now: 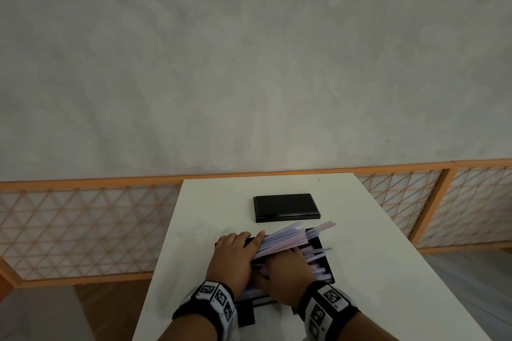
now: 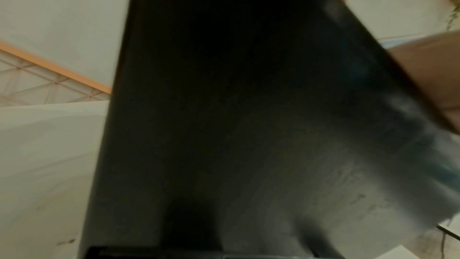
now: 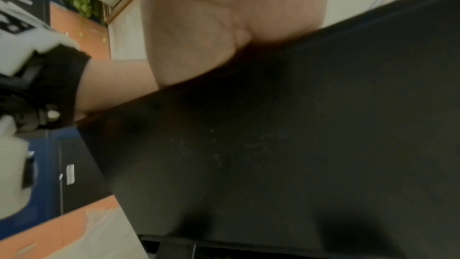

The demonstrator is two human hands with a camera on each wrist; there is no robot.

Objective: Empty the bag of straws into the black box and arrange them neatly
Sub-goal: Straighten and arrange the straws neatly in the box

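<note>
In the head view the black box (image 1: 324,252) sits near the front of the white table (image 1: 374,271), full of pale pink and lilac straws (image 1: 288,241). My left hand (image 1: 249,243) grips the left end of a raised bundle, which slants up to the right and sticks out past the box's far rim. My right hand (image 1: 293,257) lies just below that bundle, its fingers curled down into the straws in the box. The box's dark wall (image 2: 224,105) fills the left wrist view. The right wrist view shows the box wall (image 3: 298,145) with a palm (image 3: 211,17) above it. No bag shows.
The box's flat black lid (image 1: 285,207) lies on the table just beyond the box. An orange-framed lattice fence (image 1: 83,230) runs behind and beside the table, under a grey wall. The table's right edge slants close to the box.
</note>
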